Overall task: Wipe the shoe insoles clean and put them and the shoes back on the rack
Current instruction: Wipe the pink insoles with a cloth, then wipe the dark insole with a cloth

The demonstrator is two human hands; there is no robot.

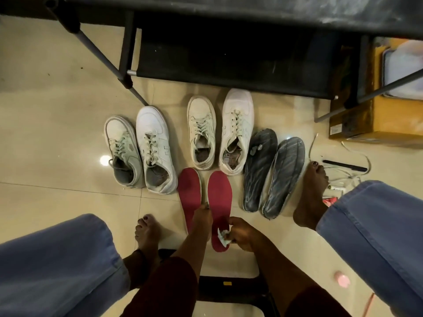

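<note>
The two red insoles lay flat on the floor tiles just in front of me, the left red insole [189, 197] and the right red insole [220, 202] side by side. My right hand [240, 233] was closed around a small crumpled wipe [223, 236], pressing it on the heel part of the right red insole, while the fingers [204, 208] of my left hand [202, 218] rested on its inner edge, between the two, to hold it; I cannot tell if they gripped it or only pushed down. Beyond them stood four pale sneakers [201, 133] in a row, and to the right two grey insoles [272, 172] lay touching each other, with pale streaks and spots on them, so I judged they were not yet clean. The black shoe rack [229, 72] behind showed no shoes on the shelves I could see. I judged the task was at an early stage: wiping in progress, all returning left. The floor on the left was open; on the right, my foot [311, 193], white cables [343, 170] and a cardboard box [375, 120] crowded the space.
</note>
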